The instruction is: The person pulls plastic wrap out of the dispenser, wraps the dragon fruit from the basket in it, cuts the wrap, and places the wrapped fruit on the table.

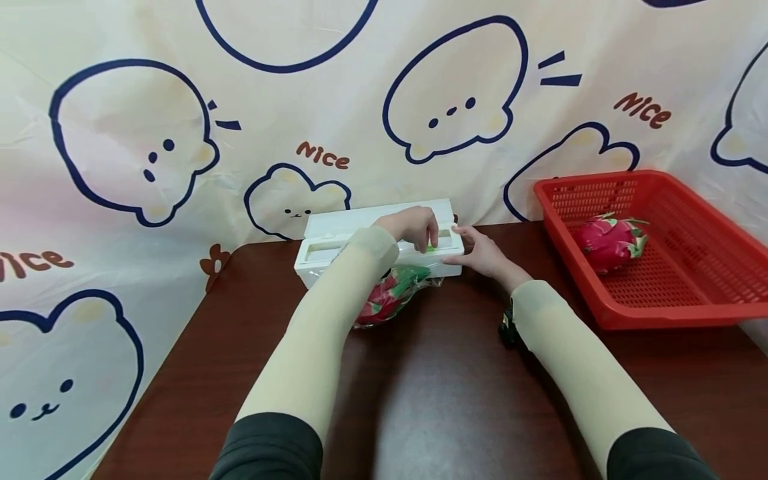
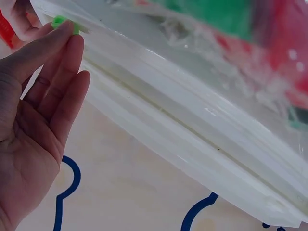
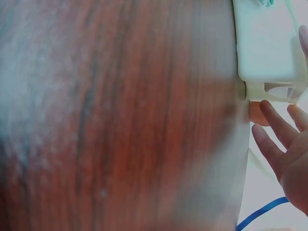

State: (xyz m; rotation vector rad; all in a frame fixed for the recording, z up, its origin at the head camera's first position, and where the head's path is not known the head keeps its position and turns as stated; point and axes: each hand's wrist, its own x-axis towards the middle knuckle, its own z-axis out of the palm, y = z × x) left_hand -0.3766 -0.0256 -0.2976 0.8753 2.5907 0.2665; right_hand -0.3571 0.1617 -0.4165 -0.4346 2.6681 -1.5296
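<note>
Left grip (image 1: 414, 225) pinches green tab (image 2: 58, 21)
Right grip (image 1: 486, 256), spread apart, touches white box (image 1: 351, 223); wrapped fruit (image 1: 389, 297) before left grip.

White box (image 1: 447, 269), lid (image 1: 348, 221) up; green piece (image 2: 58, 21) near right end; film-covered red dragon fruit (image 1: 389, 297) in front

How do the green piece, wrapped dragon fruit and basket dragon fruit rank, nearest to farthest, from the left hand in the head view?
1. Green piece: pinched in the left hand.
2. Wrapped dragon fruit: on the near side of the white box.
3. Basket dragon fruit: off to the right, inside the red basket.
</note>
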